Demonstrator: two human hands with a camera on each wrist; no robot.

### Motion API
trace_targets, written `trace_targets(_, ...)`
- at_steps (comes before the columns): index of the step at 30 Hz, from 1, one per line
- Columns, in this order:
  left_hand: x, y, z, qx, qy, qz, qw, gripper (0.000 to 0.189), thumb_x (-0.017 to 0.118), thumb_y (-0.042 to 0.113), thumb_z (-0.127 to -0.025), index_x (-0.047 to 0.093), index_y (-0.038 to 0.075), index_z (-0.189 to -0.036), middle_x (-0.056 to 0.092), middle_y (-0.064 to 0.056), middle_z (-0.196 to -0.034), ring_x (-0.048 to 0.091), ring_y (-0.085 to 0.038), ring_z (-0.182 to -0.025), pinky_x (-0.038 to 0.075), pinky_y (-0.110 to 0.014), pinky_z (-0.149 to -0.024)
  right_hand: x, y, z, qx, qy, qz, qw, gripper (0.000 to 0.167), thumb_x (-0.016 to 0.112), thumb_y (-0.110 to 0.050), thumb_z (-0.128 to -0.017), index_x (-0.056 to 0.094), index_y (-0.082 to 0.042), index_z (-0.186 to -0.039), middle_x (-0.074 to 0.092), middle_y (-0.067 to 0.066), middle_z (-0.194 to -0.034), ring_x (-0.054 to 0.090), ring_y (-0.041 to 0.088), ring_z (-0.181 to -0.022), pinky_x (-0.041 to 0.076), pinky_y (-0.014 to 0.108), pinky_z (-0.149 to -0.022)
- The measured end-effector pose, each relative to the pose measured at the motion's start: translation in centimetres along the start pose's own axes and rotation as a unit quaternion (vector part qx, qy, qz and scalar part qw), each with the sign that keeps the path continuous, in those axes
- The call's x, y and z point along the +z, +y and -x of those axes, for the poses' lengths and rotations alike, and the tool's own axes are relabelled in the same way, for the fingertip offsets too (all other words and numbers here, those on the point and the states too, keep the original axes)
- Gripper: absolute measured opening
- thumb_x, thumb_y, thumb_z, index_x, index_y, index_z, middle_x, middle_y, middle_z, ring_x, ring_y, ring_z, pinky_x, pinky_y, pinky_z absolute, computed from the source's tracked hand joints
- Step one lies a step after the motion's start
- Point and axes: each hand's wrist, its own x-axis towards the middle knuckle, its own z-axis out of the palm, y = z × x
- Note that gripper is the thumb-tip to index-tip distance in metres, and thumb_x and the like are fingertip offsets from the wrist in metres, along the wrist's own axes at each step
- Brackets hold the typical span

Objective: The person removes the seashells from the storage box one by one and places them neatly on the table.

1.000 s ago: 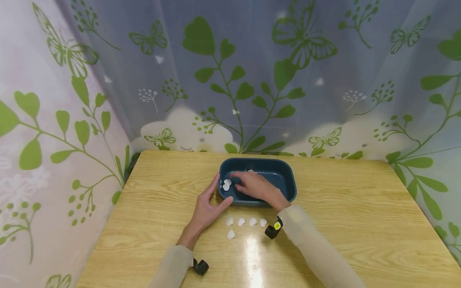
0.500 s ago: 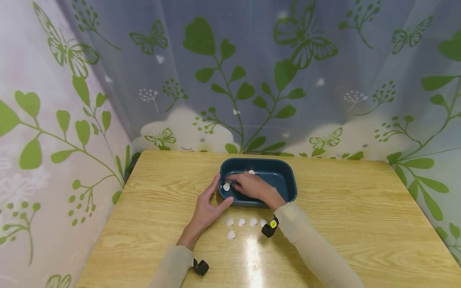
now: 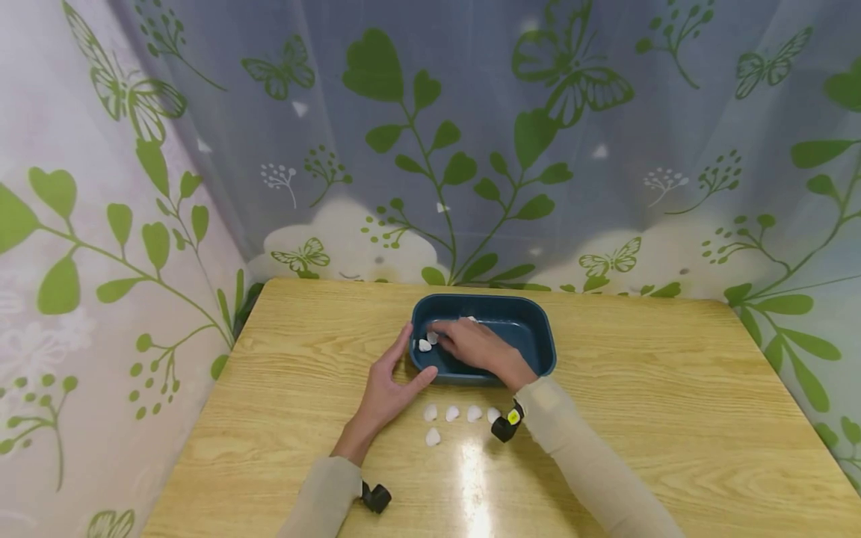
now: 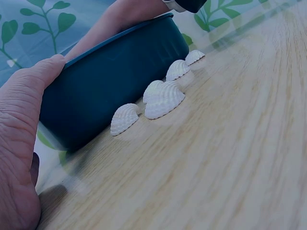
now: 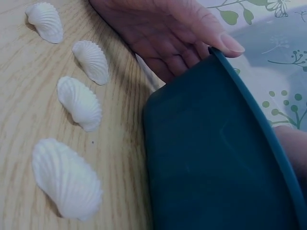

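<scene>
A dark blue rectangular plastic basin (image 3: pixel 525 299) stands on the table. My left hand (image 3: pixel 385 390) grips its left end, thumb at the near rim and fingers along the end wall. My right hand (image 3: pixel 474 345) reaches down inside, where its fingertips pinch a white seashell (image 3: pixel 433 338). Beside that shell, another white shell (image 3: pixel 424 345) lies on the basin floor. Part of a further shell (image 3: pixel 472 319) shows behind my right hand. In the right wrist view the right fingers are hidden by the basin wall.
On the wood table (image 3: pixel 639 373), in front of the basin, several ribbed white shells (image 3: pixel 474 412) lie in a row. A single shell (image 3: pixel 433 437) sits nearer me, below the row's left end. A patterned curtain (image 3: pixel 471 149) hangs behind.
My right fingers have closed on a shell at the basin's left end and shifted it slightly right, apart from its neighbour. My left hand and the basin stay in place.
</scene>
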Motion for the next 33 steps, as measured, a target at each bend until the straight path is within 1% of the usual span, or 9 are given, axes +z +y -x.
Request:
trace_targets(2, 0.00, 0.01, 0.00, -0.001, 0.000, 0.000, 1.0000, 0.087, 0.078, 0.035, -0.096, 0.030, 0.022, -0.167, 0.029, 0.011, -0.169, 0.027, -0.010, -0.155, 0.026, -0.039, -0.127, -0.01, 0.02, -0.04, 0.000, 0.001, 0.000, 1.0000, 0.033, 0.057, -0.009, -0.107, 0.067, -0.014, -0.138, 0.074, 0.006, -0.121, 0.060, 0.012, -0.073, 0.054, 0.032, -0.071)
trace_targets(5, 0.03, -0.01, -0.01, 0.001, -0.001, 0.001, 1.0000, 0.087, 0.078, 0.035, -0.096, 0.029, 0.022, -0.167, 0.029, 0.009, -0.169, 0.027, -0.012, -0.156, 0.026, -0.041, -0.127, 0.03, 0.05, -0.10, 0.000, -0.002, 0.000, 1.0000, 0.029, 0.059, -0.012, -0.108, 0.068, -0.013, -0.135, 0.073, 0.005, -0.126, 0.070, 0.016, -0.091, 0.059, 0.037, -0.082)
trace_targets(7, 0.04, -0.04, -0.01, 0.002, -0.002, 0.002, 1.0000, 0.087, 0.078, 0.035, -0.096, 0.029, 0.022, -0.167, 0.029, 0.009, -0.169, 0.027, -0.013, -0.156, 0.026, -0.042, -0.127, 0.06, 0.05, -0.13, 0.000, -0.005, -0.003, 1.0000, 0.028, 0.060, -0.014, -0.108, 0.069, -0.012, -0.134, 0.073, 0.005, -0.128, 0.072, 0.019, -0.104, 0.060, 0.040, -0.089)
trace_targets(9, 0.05, -0.04, -0.03, 0.003, -0.001, 0.003, 1.0000, 0.087, 0.078, 0.034, -0.096, 0.029, 0.021, -0.167, 0.029, 0.008, -0.169, 0.027, -0.013, -0.156, 0.026, -0.043, -0.127, 0.05, 0.05, -0.14, 0.001, -0.006, -0.004, 1.0000, 0.027, 0.060, -0.015, -0.108, 0.070, -0.012, -0.133, 0.073, 0.006, -0.129, 0.071, 0.021, -0.111, 0.059, 0.042, -0.094)
trace_targets(17, 0.05, -0.02, -0.03, 0.010, 0.001, 0.005, 0.9999, 0.087, 0.079, 0.033, -0.095, 0.030, 0.019, -0.166, 0.030, 0.004, -0.169, 0.027, -0.017, -0.156, 0.027, -0.046, -0.127, -0.31, 0.06, 0.00, 0.026, -0.011, -0.001, 0.9996, 0.025, 0.059, -0.015, -0.109, 0.072, -0.013, -0.129, 0.074, 0.005, -0.126, 0.071, 0.022, -0.111, 0.058, 0.042, -0.098)
trace_targets(21, 0.01, -0.12, -0.04, 0.006, -0.001, 0.004, 1.0000, 0.088, 0.079, 0.033, -0.095, 0.030, 0.019, -0.167, 0.029, 0.007, -0.169, 0.027, -0.015, -0.156, 0.027, -0.044, -0.127, -0.30, 0.21, -0.01, 0.028, -0.016, -0.008, 0.9994, 0.023, 0.057, -0.016, -0.109, 0.073, -0.012, -0.124, 0.075, 0.003, -0.118, 0.071, 0.017, -0.101, 0.058, 0.039, -0.093)
trace_targets(24, -0.02, -0.16, -0.04, 0.005, 0.000, 0.004, 1.0000, 0.088, 0.079, 0.034, -0.095, 0.030, 0.019, -0.167, 0.030, 0.007, -0.169, 0.027, -0.015, -0.156, 0.027, -0.044, -0.127, -0.35, 0.27, 0.03, 0.023, -0.025, -0.029, 0.9990, 0.020, 0.054, -0.016, -0.110, 0.072, -0.008, -0.113, 0.071, 0.003, -0.098, 0.064, 0.014, -0.082, 0.055, 0.034, -0.080)
trace_targets(27, -0.01, -0.14, -0.02, 0.005, 0.001, 0.003, 1.0000, 0.088, 0.079, 0.034, -0.095, 0.030, 0.020, -0.166, 0.030, 0.007, -0.169, 0.027, -0.016, -0.156, 0.027, -0.045, -0.127, -0.53, 0.30, 0.16, 0.024, -0.036, -0.058, 0.9974, 0.021, 0.052, -0.015, -0.111, 0.068, -0.006, -0.103, 0.059, 0.001, -0.082, 0.054, 0.013, -0.070, 0.047, 0.032, -0.071)
trace_targets(33, 0.03, -0.04, 0.02, 0.006, -0.001, 0.007, 1.0000, 0.088, 0.079, 0.033, -0.095, 0.030, 0.021, -0.167, 0.030, 0.005, -0.169, 0.027, -0.017, -0.156, 0.027, -0.046, -0.126, -0.86, 0.74, 0.41, 0.053, -0.039, -0.081, 0.9945, 0.023, 0.053, -0.019, -0.111, 0.070, -0.007, -0.100, 0.053, -0.001, -0.074, 0.049, 0.011, -0.063, 0.042, 0.027, -0.064)
